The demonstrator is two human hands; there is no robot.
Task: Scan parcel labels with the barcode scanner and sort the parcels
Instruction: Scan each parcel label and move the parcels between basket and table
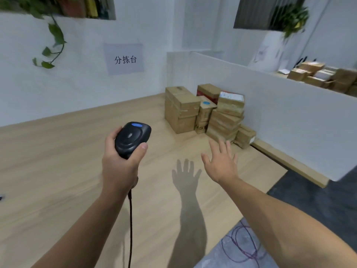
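Observation:
My left hand (119,163) grips a black barcode scanner (132,137) with a blue button on top, held above the wooden table (58,171); its black cable (130,219) hangs down toward me. My right hand (220,163) hovers over the table with fingers spread and holds nothing. It is just short of a stack of brown cardboard parcels (208,113) piled in the far right corner against the white partition. The small parcel (245,136) at the stack's near right lies closest to my fingertips.
A white partition (280,113) bounds the table on the right, with more parcels (324,76) on a surface behind it. A paper sign (124,59) hangs on the back wall. Plants hang above. Dark floor (318,194) lies beyond the table's right edge.

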